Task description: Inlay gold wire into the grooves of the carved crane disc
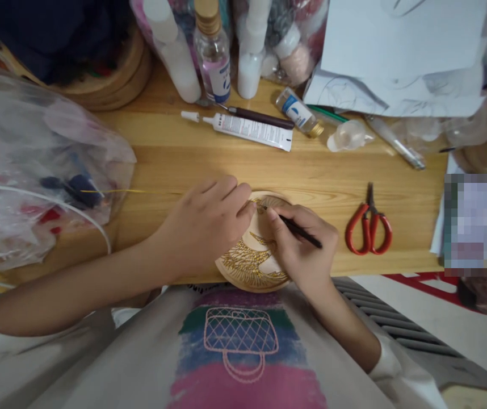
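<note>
A round wooden disc point(255, 282) at the table's near edge bears a raised pattern of gold lines. My left hand point(213, 218) reaches over its left side, thumb and forefinger pinched together near the top of the pattern. A thin gold wire point(137, 191) stretches leftward from this hand; its end in the fingers is hidden. In my right hand point(305, 238) is a dark, slender pen-like tool point(298, 229), gripped like a pencil. The tool's fine tip points at the disc's upper part, close to my left fingertips.
Red-handled pliers point(369, 221) lie to the right. Beyond the disc are a white glue tube point(252, 130), a dark-handled tool point(260, 117) and a small bottle point(298, 112). Bottles point(215, 62) and papers point(401, 57) line the back. A plastic bag point(34, 159) and white cable point(56, 200) occupy the left.
</note>
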### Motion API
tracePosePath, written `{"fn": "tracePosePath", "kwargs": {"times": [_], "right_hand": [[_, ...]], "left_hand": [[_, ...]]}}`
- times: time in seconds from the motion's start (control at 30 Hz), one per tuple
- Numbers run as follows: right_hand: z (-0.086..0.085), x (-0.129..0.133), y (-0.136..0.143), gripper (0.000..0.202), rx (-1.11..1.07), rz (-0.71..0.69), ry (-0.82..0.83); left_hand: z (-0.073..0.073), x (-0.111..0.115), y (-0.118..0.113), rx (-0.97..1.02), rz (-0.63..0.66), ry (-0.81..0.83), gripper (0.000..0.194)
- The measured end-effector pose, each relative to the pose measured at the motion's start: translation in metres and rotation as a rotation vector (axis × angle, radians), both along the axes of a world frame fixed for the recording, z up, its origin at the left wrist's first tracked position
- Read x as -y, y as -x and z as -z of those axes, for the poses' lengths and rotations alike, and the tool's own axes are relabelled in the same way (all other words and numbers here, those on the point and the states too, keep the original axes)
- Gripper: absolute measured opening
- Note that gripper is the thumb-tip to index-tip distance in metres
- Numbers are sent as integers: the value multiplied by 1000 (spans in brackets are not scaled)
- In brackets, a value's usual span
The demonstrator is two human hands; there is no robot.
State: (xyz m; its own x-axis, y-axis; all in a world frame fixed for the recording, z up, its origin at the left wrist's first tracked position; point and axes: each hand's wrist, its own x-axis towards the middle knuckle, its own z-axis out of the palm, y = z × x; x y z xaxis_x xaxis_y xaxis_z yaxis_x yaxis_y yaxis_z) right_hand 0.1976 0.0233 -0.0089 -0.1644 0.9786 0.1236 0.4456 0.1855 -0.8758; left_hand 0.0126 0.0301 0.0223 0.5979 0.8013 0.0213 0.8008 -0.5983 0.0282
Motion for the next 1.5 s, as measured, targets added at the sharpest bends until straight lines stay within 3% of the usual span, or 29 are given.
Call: {"fn": "tracePosePath", "kwargs": {"times": [0.3, 0.73, 0.93, 1.5], "right_hand": [[3, 10, 17, 10, -78, 223, 41], [3, 13, 21, 12, -48, 244, 25], [3, 13, 21, 11, -53, 255, 37], [1, 12, 15, 8, -91, 266, -14]], "left_hand": [[-2, 16, -10, 143, -251, 137, 30], [-1, 38, -33, 402, -444, 398, 38], [1, 43, -38, 517, -476, 395, 36], [21, 50, -38, 366, -433, 166, 40]]}}
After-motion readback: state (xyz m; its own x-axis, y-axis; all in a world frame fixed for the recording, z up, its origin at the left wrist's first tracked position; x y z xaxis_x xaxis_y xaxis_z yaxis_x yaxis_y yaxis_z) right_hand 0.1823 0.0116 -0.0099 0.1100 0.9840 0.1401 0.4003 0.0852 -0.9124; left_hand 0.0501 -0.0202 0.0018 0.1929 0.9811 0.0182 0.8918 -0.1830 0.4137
